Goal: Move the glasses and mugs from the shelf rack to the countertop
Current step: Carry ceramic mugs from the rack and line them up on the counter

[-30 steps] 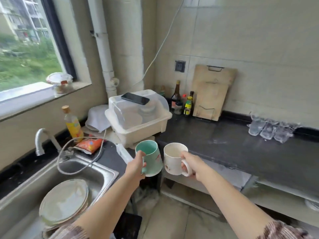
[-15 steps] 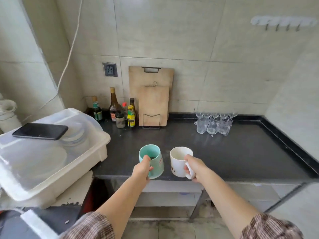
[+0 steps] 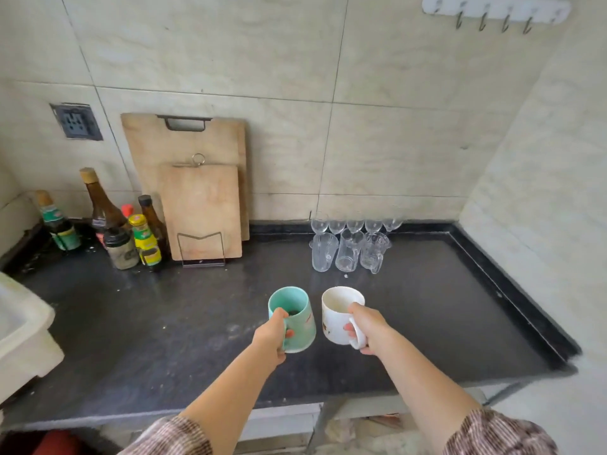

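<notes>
My left hand (image 3: 273,336) grips a teal mug (image 3: 295,315) by its handle side. My right hand (image 3: 367,328) holds a white mug (image 3: 338,318) by its handle. Both mugs are upright, side by side over the middle of the black countertop (image 3: 164,323); whether they touch it I cannot tell. Several clear glasses (image 3: 349,246) stand upside down at the back of the counter, stemmed ones behind, tumblers and a handled glass in front. The shelf rack is out of view.
Two wooden cutting boards (image 3: 200,205) lean on the wall in a wire stand. Sauce bottles and jars (image 3: 131,234) cluster at the back left. A white dish box (image 3: 23,333) juts in at the left edge. A hook rail (image 3: 496,13) hangs top right.
The view has swung right from the sink to the counter. Both hands have carried the mugs forward, from the counter's front edge to over its middle.
</notes>
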`<state>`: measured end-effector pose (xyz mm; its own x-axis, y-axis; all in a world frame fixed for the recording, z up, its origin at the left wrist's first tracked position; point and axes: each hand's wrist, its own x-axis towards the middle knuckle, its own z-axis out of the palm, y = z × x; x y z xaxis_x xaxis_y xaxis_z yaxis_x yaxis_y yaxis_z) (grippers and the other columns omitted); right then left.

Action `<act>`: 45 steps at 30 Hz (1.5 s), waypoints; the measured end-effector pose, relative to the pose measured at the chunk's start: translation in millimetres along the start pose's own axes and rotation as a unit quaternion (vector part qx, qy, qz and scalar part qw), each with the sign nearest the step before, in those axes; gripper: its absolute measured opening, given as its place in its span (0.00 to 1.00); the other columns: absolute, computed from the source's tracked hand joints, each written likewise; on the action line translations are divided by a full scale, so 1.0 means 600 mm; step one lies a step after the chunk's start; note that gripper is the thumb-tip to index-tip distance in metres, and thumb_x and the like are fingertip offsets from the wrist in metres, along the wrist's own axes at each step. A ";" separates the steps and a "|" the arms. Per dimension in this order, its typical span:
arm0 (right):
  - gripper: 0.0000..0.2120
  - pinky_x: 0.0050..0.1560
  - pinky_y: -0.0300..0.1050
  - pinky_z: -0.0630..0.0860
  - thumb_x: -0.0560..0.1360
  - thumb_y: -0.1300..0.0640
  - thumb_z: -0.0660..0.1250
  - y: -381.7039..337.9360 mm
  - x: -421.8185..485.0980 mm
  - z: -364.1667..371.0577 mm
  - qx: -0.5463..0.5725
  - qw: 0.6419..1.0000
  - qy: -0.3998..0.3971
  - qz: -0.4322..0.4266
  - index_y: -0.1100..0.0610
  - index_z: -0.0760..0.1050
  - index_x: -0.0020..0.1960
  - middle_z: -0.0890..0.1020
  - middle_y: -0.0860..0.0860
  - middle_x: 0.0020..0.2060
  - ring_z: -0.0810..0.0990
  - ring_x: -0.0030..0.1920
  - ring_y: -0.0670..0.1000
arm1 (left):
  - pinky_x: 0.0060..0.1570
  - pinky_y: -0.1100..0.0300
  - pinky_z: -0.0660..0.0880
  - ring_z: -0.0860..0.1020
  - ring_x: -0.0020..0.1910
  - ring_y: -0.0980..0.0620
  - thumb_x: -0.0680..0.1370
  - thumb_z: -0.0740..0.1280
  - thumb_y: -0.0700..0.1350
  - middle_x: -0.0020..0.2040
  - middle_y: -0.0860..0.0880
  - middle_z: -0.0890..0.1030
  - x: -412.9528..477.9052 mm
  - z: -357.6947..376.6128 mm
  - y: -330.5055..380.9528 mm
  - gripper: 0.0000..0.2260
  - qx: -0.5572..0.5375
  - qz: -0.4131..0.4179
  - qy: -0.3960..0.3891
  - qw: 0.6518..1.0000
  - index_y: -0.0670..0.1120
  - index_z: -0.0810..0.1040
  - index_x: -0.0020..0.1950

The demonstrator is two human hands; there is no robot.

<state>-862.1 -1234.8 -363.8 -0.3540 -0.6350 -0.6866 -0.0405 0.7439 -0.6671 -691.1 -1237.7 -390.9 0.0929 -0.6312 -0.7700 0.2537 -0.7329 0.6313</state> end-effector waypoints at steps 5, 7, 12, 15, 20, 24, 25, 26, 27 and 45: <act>0.18 0.46 0.47 0.71 0.78 0.53 0.57 -0.051 0.135 -0.075 -0.029 0.999 -0.023 0.033 0.58 0.70 0.65 0.82 0.55 0.51 0.76 0.46 0.52 | 0.44 0.57 0.69 0.71 0.45 0.46 0.76 0.62 0.49 0.45 0.46 0.79 0.072 0.132 0.020 0.12 0.003 -0.008 0.022 1.000 0.42 0.74 0.52; 0.19 0.48 0.48 0.72 0.77 0.53 0.57 -0.069 0.183 -0.095 -0.040 0.998 -0.027 0.041 0.58 0.70 0.65 0.82 0.56 0.51 0.78 0.51 0.54 | 0.38 0.58 0.68 0.70 0.41 0.48 0.76 0.62 0.50 0.43 0.47 0.79 0.098 0.170 0.029 0.11 0.007 -0.009 0.033 0.999 0.42 0.75 0.49; 0.17 0.54 0.50 0.73 0.77 0.53 0.57 -0.089 0.273 -0.114 -0.042 0.996 -0.049 0.061 0.59 0.70 0.63 0.82 0.55 0.43 0.77 0.52 0.56 | 0.45 0.57 0.73 0.70 0.38 0.49 0.74 0.64 0.52 0.42 0.48 0.80 0.157 0.223 0.023 0.15 0.025 -0.004 0.078 0.997 0.42 0.78 0.50; 0.14 0.51 0.48 0.74 0.77 0.54 0.58 -0.089 0.304 -0.113 -0.015 0.995 -0.065 0.075 0.59 0.72 0.59 0.81 0.54 0.39 0.76 0.45 0.54 | 0.41 0.59 0.72 0.71 0.37 0.51 0.74 0.64 0.53 0.38 0.51 0.81 0.184 0.240 0.018 0.13 0.022 0.010 0.100 0.995 0.43 0.78 0.44; 0.13 0.56 0.51 0.74 0.77 0.55 0.59 -0.081 0.337 -0.107 0.020 0.994 -0.069 0.081 0.60 0.72 0.58 0.82 0.54 0.40 0.76 0.45 0.54 | 0.47 0.56 0.72 0.72 0.38 0.51 0.74 0.65 0.53 0.42 0.48 0.82 0.213 0.265 0.006 0.13 0.001 0.023 0.110 0.994 0.46 0.78 0.36; 0.14 0.61 0.53 0.72 0.78 0.55 0.61 -0.077 0.349 -0.101 0.051 0.992 -0.074 0.090 0.61 0.73 0.59 0.81 0.54 0.39 0.75 0.49 0.54 | 0.44 0.55 0.70 0.70 0.37 0.50 0.74 0.64 0.54 0.41 0.47 0.77 0.224 0.277 -0.003 0.15 -0.003 0.028 0.118 0.993 0.45 0.81 0.37; 0.14 0.62 0.54 0.72 0.78 0.55 0.61 -0.076 0.351 -0.100 0.052 0.992 -0.074 0.089 0.61 0.73 0.60 0.80 0.54 0.38 0.75 0.49 0.54 | 0.43 0.56 0.70 0.70 0.36 0.50 0.74 0.64 0.54 0.40 0.47 0.76 0.226 0.278 -0.005 0.16 0.000 0.029 0.123 0.992 0.45 0.82 0.37; 0.14 0.63 0.54 0.71 0.77 0.55 0.61 -0.075 0.353 -0.100 0.050 0.992 -0.074 0.088 0.61 0.73 0.60 0.80 0.54 0.38 0.74 0.49 0.54 | 0.40 0.57 0.69 0.69 0.34 0.51 0.74 0.64 0.55 0.39 0.47 0.76 0.228 0.279 -0.007 0.16 0.004 0.030 0.127 0.991 0.44 0.82 0.38; 0.14 0.63 0.55 0.71 0.77 0.56 0.61 -0.073 0.354 -0.100 0.049 0.992 -0.074 0.087 0.61 0.72 0.61 0.80 0.54 0.39 0.74 0.49 0.54 | 0.38 0.57 0.68 0.69 0.33 0.51 0.74 0.64 0.55 0.37 0.48 0.76 0.229 0.280 -0.009 0.16 0.009 0.030 0.131 0.991 0.44 0.83 0.39; 0.16 0.60 0.51 0.75 0.79 0.52 0.60 -0.056 0.356 -0.107 -0.058 0.992 -0.080 0.077 0.63 0.77 0.57 0.81 0.58 0.51 0.79 0.53 0.56 | 0.51 0.54 0.73 0.73 0.40 0.53 0.75 0.65 0.60 0.40 0.51 0.75 0.262 0.279 -0.026 0.16 0.003 0.010 0.118 0.993 0.50 0.77 0.35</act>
<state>-996.2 -1382.3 -469.5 -0.2123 -0.5297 -0.8212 -0.1077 0.8479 -0.5191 -841.7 -1367.7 -506.3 0.3218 -0.5683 -0.7573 0.2441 -0.7230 0.6463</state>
